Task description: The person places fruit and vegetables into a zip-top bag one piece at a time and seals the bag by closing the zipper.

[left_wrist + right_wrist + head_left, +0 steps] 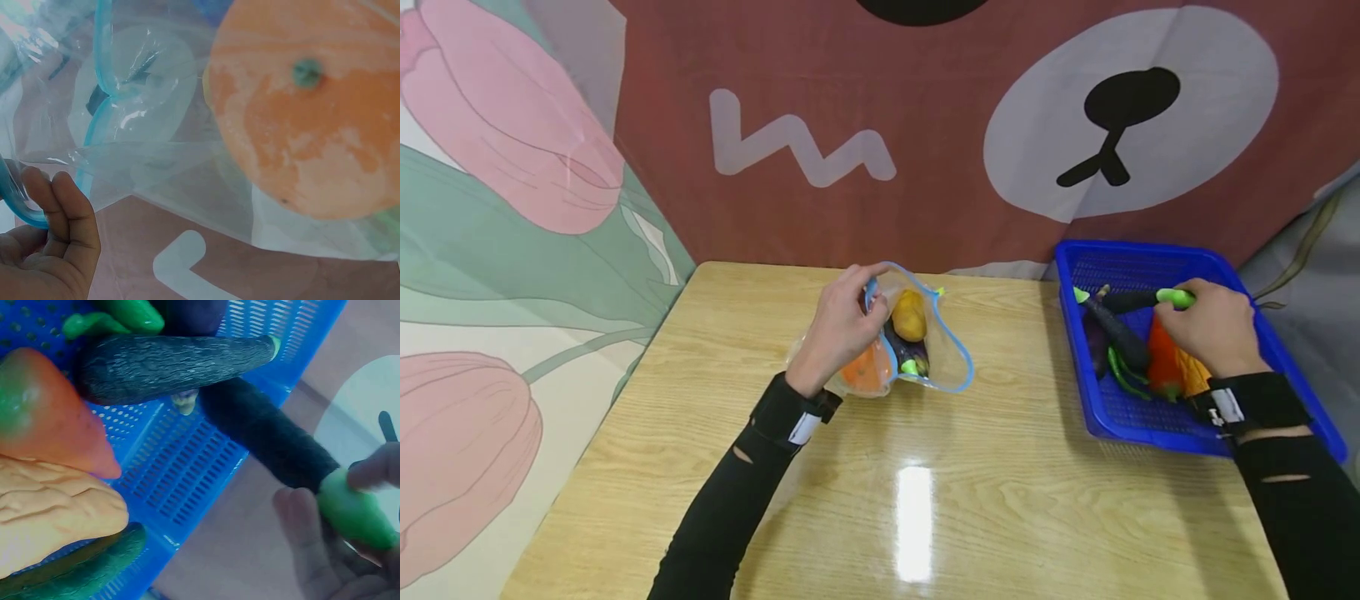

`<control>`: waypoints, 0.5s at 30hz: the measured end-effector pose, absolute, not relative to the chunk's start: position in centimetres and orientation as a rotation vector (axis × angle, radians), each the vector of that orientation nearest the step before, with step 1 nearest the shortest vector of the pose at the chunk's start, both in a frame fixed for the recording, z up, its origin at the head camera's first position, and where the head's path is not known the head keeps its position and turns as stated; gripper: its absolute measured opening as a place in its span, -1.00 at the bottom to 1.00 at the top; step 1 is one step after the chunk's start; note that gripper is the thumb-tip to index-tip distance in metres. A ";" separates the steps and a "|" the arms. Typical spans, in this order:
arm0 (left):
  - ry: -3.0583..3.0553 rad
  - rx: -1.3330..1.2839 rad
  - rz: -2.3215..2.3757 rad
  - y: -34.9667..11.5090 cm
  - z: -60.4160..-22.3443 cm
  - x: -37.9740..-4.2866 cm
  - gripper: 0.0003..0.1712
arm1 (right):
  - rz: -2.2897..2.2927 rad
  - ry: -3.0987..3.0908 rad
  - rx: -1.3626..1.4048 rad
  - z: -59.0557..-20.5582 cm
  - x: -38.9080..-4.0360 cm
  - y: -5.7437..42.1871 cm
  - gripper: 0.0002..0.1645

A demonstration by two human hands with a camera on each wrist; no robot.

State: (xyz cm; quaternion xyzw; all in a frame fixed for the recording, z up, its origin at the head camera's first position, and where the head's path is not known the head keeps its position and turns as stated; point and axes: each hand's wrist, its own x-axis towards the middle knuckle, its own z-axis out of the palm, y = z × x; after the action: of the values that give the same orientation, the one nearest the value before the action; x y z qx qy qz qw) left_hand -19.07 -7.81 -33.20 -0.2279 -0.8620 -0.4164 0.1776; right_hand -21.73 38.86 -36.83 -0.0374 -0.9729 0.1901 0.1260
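Observation:
My left hand (842,321) pinches the blue-edged rim of a clear plastic bag (946,357) on the table, its mouth spread. Inside are a brown-yellow potato (910,315), a dark purple vegetable with a green tip (907,355), and an orange round fruit (281,144) with a green stem spot, seen through the film. Over the blue basket (1142,247), my right hand (1217,329) grips the green cap of a long dark eggplant (269,437). The eggplant's other end lies behind another long dark vegetable (175,365) in the right wrist view.
Also in the basket are a red-orange pepper (56,419), a yellow wrinkled vegetable (56,506), thin green peppers (1123,377) and a dark green vegetable (100,569). The basket stands at the table's right edge. A printed brown cloth (805,225) hangs behind the table (737,500).

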 end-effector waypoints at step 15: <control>-2.430 -0.635 -1.189 -7.6 -33.3 -19.2 -0.58 | 0.717 -2.422 0.160 -34.2 -18.7 33.5 -0.60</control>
State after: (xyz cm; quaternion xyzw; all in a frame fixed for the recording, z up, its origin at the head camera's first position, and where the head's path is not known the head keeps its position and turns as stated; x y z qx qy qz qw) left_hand -19.18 -7.62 -33.30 -0.2247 -0.8601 -0.4210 0.1802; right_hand -18.73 33.47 -34.22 0.0605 -0.9126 0.2702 0.3008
